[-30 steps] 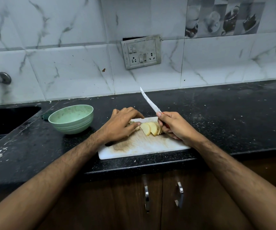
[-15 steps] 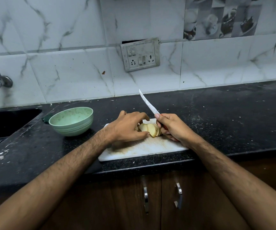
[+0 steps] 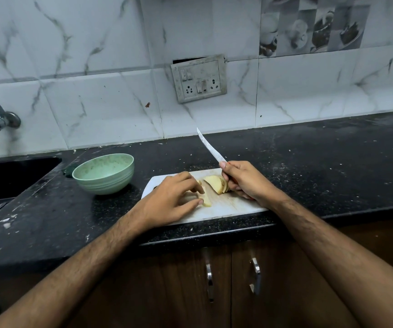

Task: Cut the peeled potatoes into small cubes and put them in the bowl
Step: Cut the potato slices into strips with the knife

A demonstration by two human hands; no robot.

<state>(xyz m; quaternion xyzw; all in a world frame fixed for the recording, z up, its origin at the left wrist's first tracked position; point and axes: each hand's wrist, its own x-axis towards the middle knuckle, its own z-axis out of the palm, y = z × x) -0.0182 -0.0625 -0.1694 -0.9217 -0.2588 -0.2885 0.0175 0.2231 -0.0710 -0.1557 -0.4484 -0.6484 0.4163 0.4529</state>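
Potato slices (image 3: 216, 183) are fanned on the white cutting board (image 3: 233, 205); one slice (image 3: 205, 199) is pinched by the left hand (image 3: 169, 202). A knife (image 3: 210, 147) is gripped, blade raised, by the right hand (image 3: 245, 181). The green bowl (image 3: 104, 172) sits left of the board.

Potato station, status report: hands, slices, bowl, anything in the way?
Left hand pinching one potato slice. Right hand gripping knife, blade raised. Sliced stack uncubed on board. Bowl empty, path clear.
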